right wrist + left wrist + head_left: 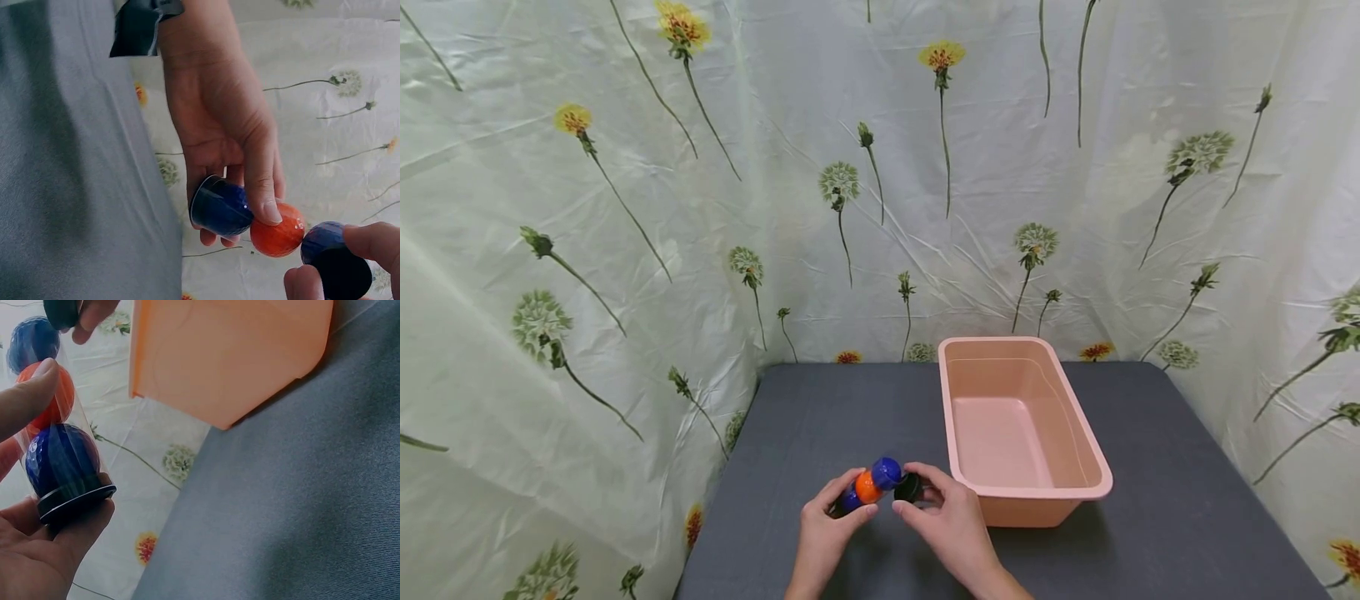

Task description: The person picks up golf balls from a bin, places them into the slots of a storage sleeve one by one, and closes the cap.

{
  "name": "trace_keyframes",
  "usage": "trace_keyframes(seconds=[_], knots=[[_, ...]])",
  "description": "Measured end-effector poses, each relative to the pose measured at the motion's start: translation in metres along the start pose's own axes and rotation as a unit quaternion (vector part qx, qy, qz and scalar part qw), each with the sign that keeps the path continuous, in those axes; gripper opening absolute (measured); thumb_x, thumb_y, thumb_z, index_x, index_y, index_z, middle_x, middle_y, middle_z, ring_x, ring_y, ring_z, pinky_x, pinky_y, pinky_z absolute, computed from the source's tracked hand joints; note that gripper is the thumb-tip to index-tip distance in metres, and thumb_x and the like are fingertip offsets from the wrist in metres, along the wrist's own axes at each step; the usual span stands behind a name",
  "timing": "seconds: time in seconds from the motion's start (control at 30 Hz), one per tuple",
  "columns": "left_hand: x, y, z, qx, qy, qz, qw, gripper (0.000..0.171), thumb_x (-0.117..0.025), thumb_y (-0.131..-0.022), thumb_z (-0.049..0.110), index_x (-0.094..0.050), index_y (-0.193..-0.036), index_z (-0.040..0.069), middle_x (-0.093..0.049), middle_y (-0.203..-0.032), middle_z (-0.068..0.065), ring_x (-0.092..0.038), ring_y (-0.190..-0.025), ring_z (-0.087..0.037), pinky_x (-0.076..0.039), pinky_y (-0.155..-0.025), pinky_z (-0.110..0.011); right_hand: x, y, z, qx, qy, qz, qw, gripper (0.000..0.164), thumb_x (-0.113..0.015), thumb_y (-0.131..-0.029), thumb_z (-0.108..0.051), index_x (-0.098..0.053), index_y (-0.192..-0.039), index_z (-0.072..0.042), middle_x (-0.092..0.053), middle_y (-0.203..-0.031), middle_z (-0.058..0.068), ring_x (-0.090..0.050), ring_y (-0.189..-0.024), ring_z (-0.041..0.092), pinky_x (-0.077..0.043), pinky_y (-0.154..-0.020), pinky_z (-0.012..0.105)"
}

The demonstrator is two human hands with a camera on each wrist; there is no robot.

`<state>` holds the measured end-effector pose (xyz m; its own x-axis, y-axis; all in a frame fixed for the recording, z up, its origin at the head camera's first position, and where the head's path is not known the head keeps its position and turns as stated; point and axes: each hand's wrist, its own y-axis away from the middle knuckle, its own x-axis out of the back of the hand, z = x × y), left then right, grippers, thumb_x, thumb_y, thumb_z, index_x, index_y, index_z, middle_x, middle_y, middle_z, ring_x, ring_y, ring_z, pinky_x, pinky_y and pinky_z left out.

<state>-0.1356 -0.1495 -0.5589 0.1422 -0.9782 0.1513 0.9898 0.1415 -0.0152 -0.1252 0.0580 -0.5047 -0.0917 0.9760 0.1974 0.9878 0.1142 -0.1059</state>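
Note:
My left hand [826, 532] grips a clear plastic tube of golf balls, tilted up toward the right. Inside it sit a blue ball [887, 472], an orange ball [868, 487] and another blue ball [61, 457] in a row. A black base cap [76, 499] closes the tube's lower end, against my left fingers. Between thumb and fingers, my right hand [953, 518] pinches a black cap [908, 487] right at the tube's upper end. In the right wrist view this cap [344, 275] overlaps the end ball.
A pink plastic basin [992, 492] stands just beyond and right of my right hand. Both are over a table with a dark grey cloth [835, 408]. A flower-printed curtain [790, 208] hangs behind and along the sides.

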Motion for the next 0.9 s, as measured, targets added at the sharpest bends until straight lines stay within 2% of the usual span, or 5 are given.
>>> trace_keyframes(seconds=[0.1, 0.33, 0.53, 0.7, 0.9], knots=[[0.001, 0.000, 0.001, -0.003, -0.008, -0.001, 1.0000, 0.056, -0.091, -0.074, 0.030, -0.072, -0.126, 0.020, -0.068, -0.122, -0.002, -0.062, -0.111, -0.025, -0.054, -0.093, -0.040, 0.002, -0.001, -0.005, -0.005, -0.016, 0.009, 1.000, 0.052, -0.087, -0.081, -0.025, -0.066, -0.126, -0.014, -0.069, -0.112, 0.011, -0.071, -0.088, 0.015, -0.058, -0.075, 0.025], [0.003, 0.001, 0.002, -0.006, -0.021, -0.011, 0.9997, 0.052, -0.092, -0.071, 0.037, -0.074, -0.120, 0.030, -0.068, -0.118, 0.001, -0.062, -0.110, -0.026, -0.054, -0.093, -0.043, 0.010, -0.004, -0.012, 0.027, -0.028, 0.010, 0.999, 0.047, -0.087, -0.080, -0.023, -0.066, -0.121, -0.018, -0.068, -0.108, 0.010, -0.071, -0.086, 0.018, -0.058, -0.076, 0.026], [0.002, 0.002, 0.002, -0.010, -0.042, -0.035, 0.9985, 0.050, -0.090, -0.074, 0.039, -0.073, -0.121, 0.031, -0.068, -0.118, -0.001, -0.062, -0.108, -0.027, -0.056, -0.090, -0.040, 0.024, -0.012, -0.015, 0.061, 0.054, -0.035, 0.996, 0.043, -0.084, -0.082, -0.028, -0.070, -0.123, -0.025, -0.068, -0.107, 0.002, -0.067, -0.086, 0.015, -0.057, -0.077, 0.025], [0.000, 0.002, 0.000, -0.038, -0.051, -0.061, 0.9961, 0.048, -0.088, -0.076, 0.036, -0.073, -0.121, 0.030, -0.068, -0.119, 0.000, -0.063, -0.107, -0.025, -0.056, -0.088, -0.036, 0.031, -0.018, -0.018, 0.095, 0.142, -0.061, 0.983, 0.041, -0.086, -0.080, -0.029, -0.073, -0.119, -0.025, -0.065, -0.099, -0.007, -0.064, -0.079, 0.010, -0.057, -0.074, 0.021], [-0.001, 0.002, -0.002, -0.040, -0.057, -0.073, 0.9949, 0.048, -0.089, -0.075, 0.037, -0.073, -0.120, 0.033, -0.068, -0.117, 0.005, -0.064, -0.107, -0.021, -0.055, -0.090, -0.033, 0.036, -0.022, -0.022, 0.117, 0.222, -0.088, 0.964, 0.041, -0.088, -0.077, -0.029, -0.076, -0.114, -0.017, -0.060, -0.088, -0.009, -0.059, -0.073, 0.009, -0.056, -0.068, 0.022]])
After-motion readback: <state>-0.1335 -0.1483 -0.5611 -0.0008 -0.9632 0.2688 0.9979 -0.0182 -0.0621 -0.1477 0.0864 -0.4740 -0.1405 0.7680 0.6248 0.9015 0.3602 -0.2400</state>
